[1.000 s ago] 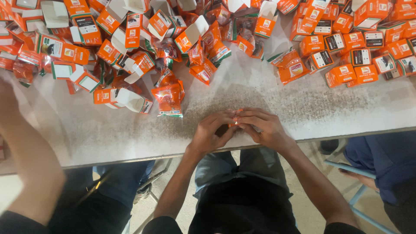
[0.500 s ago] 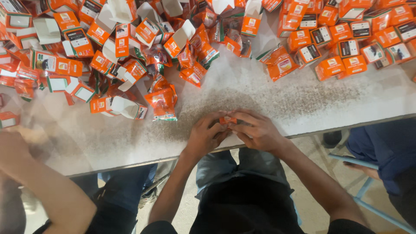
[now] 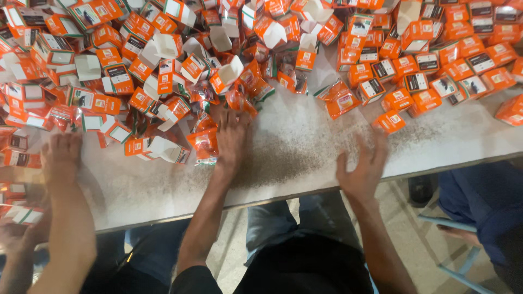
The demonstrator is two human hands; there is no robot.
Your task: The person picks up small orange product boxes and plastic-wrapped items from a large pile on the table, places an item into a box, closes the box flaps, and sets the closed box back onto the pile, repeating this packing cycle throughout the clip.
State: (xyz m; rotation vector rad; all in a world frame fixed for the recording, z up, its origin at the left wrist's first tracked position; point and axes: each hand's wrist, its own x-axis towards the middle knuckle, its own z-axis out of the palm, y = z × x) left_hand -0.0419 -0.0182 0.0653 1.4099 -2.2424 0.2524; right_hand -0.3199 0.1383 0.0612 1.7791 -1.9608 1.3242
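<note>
My left hand (image 3: 231, 136) reaches forward over the white table (image 3: 305, 147), fingers spread, touching an orange plastic packet (image 3: 205, 145) at the edge of the pile. My right hand (image 3: 364, 166) hovers open above the table's front edge, blurred, holding nothing; an orange box (image 3: 389, 121) lies just beyond its fingertips. A heap of small orange and white cartons (image 3: 163, 65), some with open flaps, covers the far side of the table.
A co-worker's arm and hand (image 3: 61, 163) rest on the table at the left, near more orange cartons (image 3: 16, 158). Closed orange boxes (image 3: 436, 65) lie grouped at the far right. Another person's blue-clad legs (image 3: 485, 201) and a blue stool (image 3: 452, 245) are at the right.
My hands were together at the front edge, closed over something small. Now they have parted: the left stretched forward to the pile, the right opened and swung right. The co-worker's hand moved onto the table.
</note>
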